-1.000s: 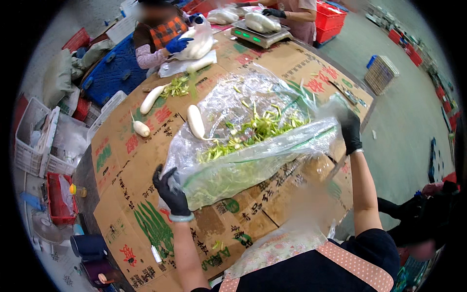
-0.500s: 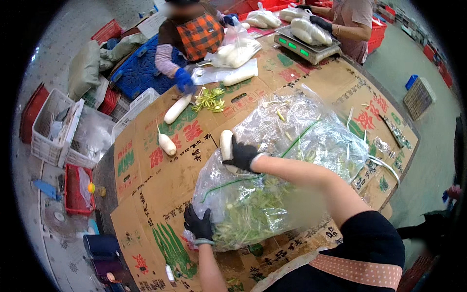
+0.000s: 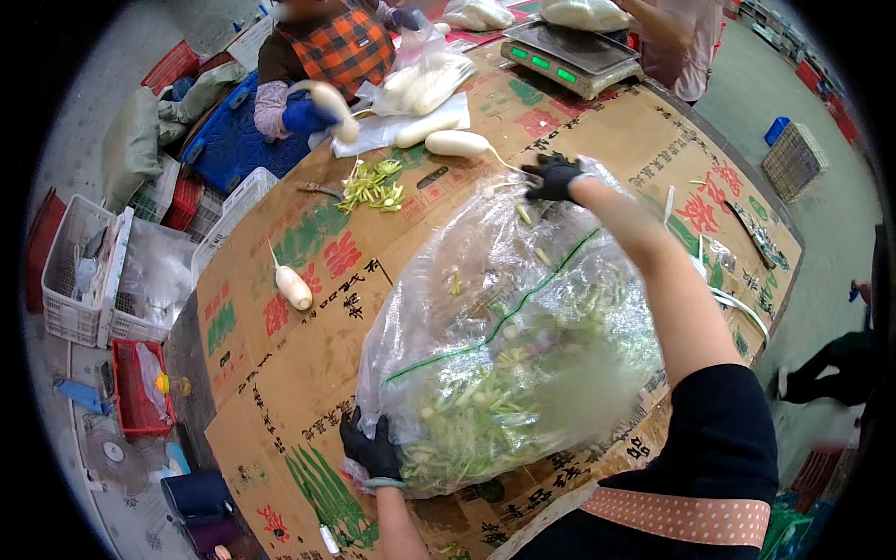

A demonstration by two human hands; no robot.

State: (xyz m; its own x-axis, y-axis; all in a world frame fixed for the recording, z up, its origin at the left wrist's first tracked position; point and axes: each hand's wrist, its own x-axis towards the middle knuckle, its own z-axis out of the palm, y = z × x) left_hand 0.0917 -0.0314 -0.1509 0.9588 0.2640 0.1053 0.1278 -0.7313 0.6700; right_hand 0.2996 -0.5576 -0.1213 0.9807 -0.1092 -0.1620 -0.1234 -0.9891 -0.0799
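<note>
A large clear plastic bag (image 3: 420,327) with a green strip lies spread before me, holding chopped green-and-white stem trimmings (image 3: 504,401). My left hand (image 3: 373,453), in a black glove, is closed on the bag's near left edge, the thumb apart from the fingers. At the bag's far edge my right hand (image 3: 553,177), also black-gloved, has its fingers bent onto the film. The thin root of a white radish (image 3: 457,143) reaches close to those fingertips. Another white radish (image 3: 293,287) lies to the left on the cardboard.
Across the table a person in a checked apron (image 3: 341,51) holds a radish (image 3: 329,101) in a blue glove. Near them lie stem trimmings (image 3: 373,185), a knife (image 3: 319,190) and bagged radishes (image 3: 425,84). A scale (image 3: 569,61) stands far right; another knife (image 3: 751,238) lies right.
My right hand has moved away from me to the bag's far edge, and the radish it held now lies beyond the bag. The bag is spread wider. The other person has lifted a radish.
</note>
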